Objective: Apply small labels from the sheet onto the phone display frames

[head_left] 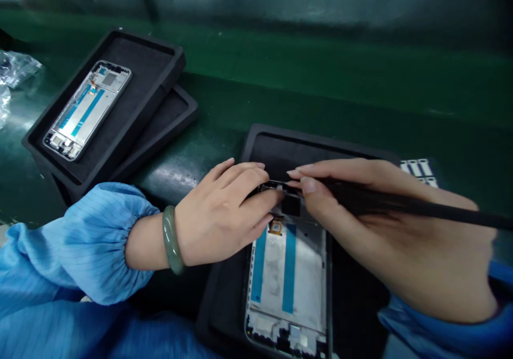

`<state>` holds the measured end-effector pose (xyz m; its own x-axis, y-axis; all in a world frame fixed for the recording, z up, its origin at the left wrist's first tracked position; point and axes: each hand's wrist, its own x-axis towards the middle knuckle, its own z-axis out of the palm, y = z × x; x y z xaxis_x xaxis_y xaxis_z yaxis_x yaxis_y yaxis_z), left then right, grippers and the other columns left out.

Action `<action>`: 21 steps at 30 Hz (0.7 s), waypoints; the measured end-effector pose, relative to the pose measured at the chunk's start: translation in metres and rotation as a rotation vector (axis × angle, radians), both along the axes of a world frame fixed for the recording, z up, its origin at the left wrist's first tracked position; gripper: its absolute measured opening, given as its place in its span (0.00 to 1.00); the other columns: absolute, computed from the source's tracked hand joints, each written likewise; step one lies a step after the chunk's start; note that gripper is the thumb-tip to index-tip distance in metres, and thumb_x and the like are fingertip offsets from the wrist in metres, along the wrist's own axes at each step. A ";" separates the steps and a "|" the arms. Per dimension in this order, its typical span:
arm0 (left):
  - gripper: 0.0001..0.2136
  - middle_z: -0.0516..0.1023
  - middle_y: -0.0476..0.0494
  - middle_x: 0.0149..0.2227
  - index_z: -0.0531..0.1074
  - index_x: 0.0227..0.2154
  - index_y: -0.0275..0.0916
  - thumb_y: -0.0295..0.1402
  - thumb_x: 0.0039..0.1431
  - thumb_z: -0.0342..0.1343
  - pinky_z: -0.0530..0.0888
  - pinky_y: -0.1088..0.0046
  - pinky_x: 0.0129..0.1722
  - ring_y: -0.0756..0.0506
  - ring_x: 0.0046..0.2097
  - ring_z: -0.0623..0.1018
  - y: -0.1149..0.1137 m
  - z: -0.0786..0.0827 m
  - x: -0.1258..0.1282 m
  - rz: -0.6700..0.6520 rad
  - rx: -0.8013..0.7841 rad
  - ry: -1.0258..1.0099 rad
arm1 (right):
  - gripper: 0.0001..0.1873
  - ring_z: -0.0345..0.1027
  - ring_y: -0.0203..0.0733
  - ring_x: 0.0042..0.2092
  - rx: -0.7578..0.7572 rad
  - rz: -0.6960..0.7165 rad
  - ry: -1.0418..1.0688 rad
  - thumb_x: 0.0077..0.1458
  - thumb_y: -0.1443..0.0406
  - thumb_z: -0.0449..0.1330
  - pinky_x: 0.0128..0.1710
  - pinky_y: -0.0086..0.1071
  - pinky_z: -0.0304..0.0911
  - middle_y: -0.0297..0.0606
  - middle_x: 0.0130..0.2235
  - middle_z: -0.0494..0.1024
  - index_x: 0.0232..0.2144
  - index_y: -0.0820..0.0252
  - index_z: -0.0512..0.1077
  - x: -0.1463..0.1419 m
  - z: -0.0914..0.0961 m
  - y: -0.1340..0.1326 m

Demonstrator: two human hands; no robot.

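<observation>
A silver phone frame [308,273] with two blue adhesive strips and a small gold flex connector [276,227] lies in a black foam tray [276,140]. My left hand [224,215] grips its upper left edge, fingers curled over the top end, covering part of it. Pinched in my right hand [401,231] is a slim black tool, seemingly tweezers [420,208], pointing left at the frame's top end. Its tip, close to my left fingertips, is too hidden to make out.
At the left, another phone frame [88,110] rests in the upper of several stacked black trays [154,70]. Clear plastic bags [18,70] lie at the far left. Behind my right hand sits a sheet of small white-and-dark parts [419,169]. The bench [224,97] is green.
</observation>
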<state>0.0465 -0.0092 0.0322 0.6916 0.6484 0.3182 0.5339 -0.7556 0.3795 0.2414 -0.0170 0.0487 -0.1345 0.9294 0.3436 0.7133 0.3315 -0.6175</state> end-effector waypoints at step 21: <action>0.13 0.75 0.34 0.51 0.73 0.48 0.32 0.31 0.68 0.46 0.69 0.53 0.58 0.37 0.58 0.72 0.001 0.000 -0.001 -0.010 -0.016 0.015 | 0.05 0.77 0.38 0.34 0.007 0.093 0.134 0.56 0.63 0.62 0.32 0.33 0.73 0.32 0.36 0.81 0.37 0.53 0.75 0.011 -0.016 0.015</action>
<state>0.0458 -0.0085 0.0327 0.7026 0.6466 0.2972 0.5324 -0.7547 0.3833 0.2519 -0.0023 0.0324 -0.1728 0.9124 0.3710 0.5906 0.3974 -0.7023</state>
